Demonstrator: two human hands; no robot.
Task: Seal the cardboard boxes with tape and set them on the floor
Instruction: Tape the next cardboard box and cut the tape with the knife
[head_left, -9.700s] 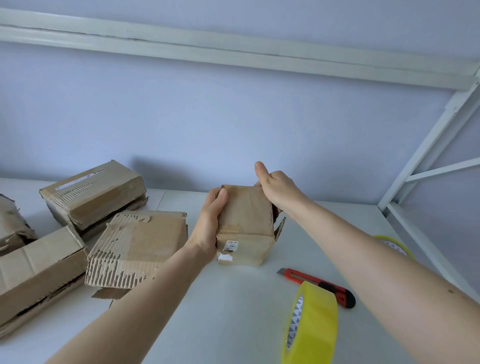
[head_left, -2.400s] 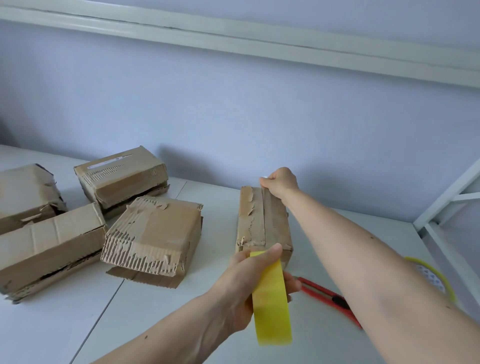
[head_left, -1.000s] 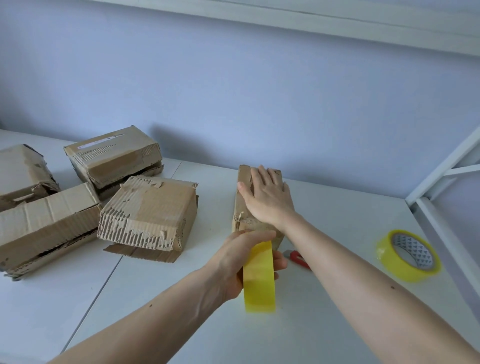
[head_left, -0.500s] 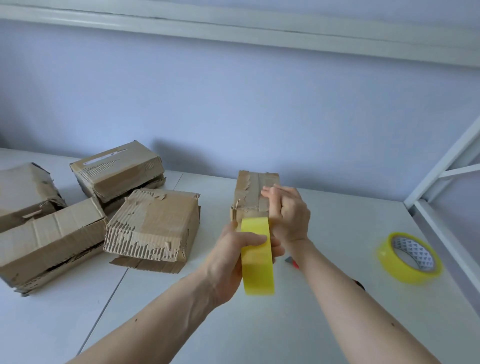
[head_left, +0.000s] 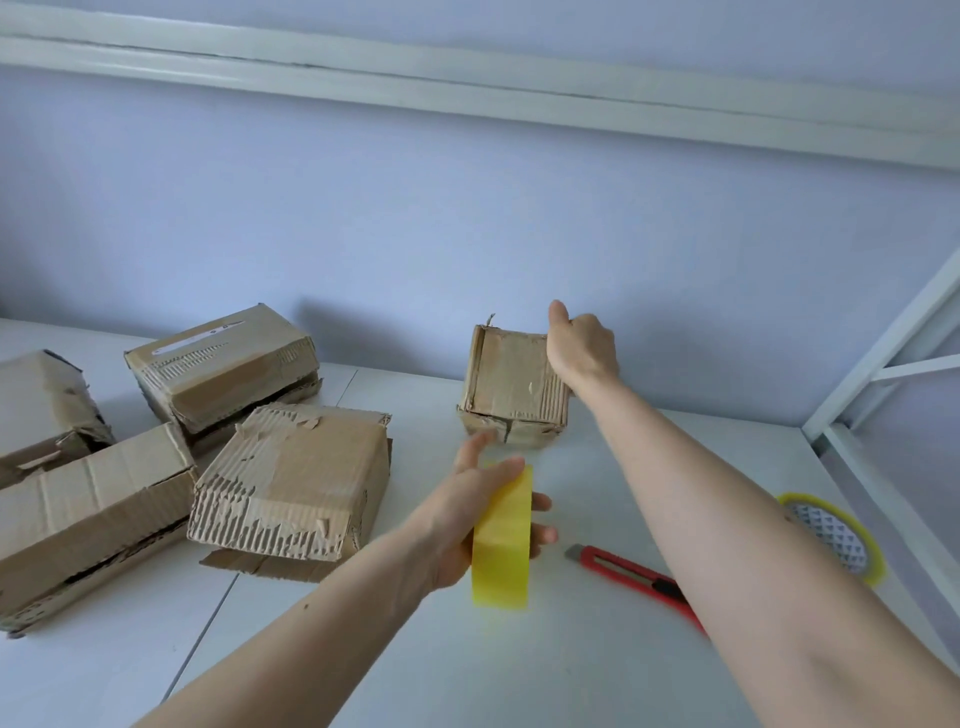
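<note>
Small box held at the back of the table

Small box (head_left: 511, 387) stands on the white table (head_left: 597, 675), close to the blue wall (head_left: 467, 208). Its cardboard is worn and wrinkled, with a split along the bottom edge at the front. The right hand (head_left: 582, 345) grips the box at its top right corner, fingers curled over the far side and thumb sticking up.

The left hand (head_left: 480, 519) holds a yellow roll of tape (head_left: 503, 540) up on its edge, in front of the box and apart from it. The thumb lies along the top of the roll and the fingertips peek out on the right side, so the hand is wrapped around the roll.

A red knife (head_left: 639, 579) lies flat on the table just to the right of the roll, partly hidden under the right arm. A second roll of tape (head_left: 831, 535) lies flat near the right edge of the table, beside the white metal frame (head_left: 883, 364).

Four more boxes sit in a bunch on the left. The torn box (head_left: 291, 483) is nearest the left hand. Behind it is the labelled box (head_left: 223, 366). The long box (head_left: 88, 514) and the corner box (head_left: 41, 410) are at the far left.
</note>
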